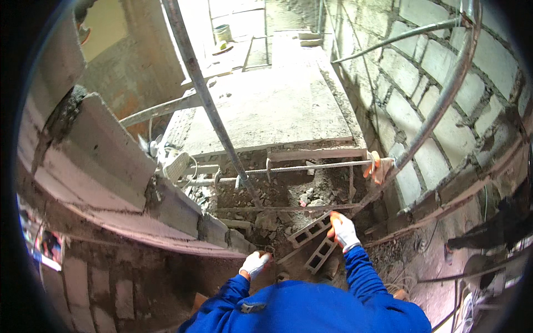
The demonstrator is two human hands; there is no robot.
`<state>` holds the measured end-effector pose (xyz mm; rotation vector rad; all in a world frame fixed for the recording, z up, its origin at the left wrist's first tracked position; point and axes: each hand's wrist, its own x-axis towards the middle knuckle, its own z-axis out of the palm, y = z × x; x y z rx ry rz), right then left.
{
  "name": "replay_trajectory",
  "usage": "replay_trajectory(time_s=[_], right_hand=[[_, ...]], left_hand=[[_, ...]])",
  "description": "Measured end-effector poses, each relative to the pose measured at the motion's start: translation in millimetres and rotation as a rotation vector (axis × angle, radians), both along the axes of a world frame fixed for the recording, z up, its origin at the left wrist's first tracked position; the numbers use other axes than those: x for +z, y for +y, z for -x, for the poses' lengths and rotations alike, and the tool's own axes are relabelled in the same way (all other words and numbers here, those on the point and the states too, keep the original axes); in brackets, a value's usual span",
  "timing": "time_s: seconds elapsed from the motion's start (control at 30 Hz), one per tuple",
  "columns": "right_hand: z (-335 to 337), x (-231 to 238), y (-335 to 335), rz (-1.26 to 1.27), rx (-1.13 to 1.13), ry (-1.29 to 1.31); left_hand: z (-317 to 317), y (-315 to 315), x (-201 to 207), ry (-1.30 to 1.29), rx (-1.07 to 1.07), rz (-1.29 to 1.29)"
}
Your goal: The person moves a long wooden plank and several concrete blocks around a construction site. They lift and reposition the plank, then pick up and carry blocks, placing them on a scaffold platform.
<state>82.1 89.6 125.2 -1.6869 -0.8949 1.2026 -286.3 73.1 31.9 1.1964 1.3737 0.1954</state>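
My left hand [256,265], in a white glove with orange on it, is closed beside the end of the low block wall [239,242]. Whatever its fingers hold is too small to make out. Farther right, my right hand [344,231], gloved the same way, is closed with its orange fingertips together. It is over two grey hollow concrete blocks, one [311,230] just left of the fingertips and another [322,254] below them. Whether the hand touches either block, or pinches something thin, cannot be told.
Metal scaffold poles rise at the left [206,91] and right [438,114], joined by a horizontal bar [311,166]. Behind lie rubble [266,219] and a dusty platform [272,111]. A block wall [433,83] stands at right; a bucket [222,33] sits far back.
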Motion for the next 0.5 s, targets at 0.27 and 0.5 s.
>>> replay_trajectory(time_s=[0.27, 0.5], right_hand=[[-81, 94, 96, -0.510, 0.053, -0.163], [-124, 118, 158, -0.616, 0.105, -0.820]], left_hand=[[-53, -4, 60, -0.068, 0.376, -0.490], [-59, -25, 135, -0.074, 0.729, -0.693]])
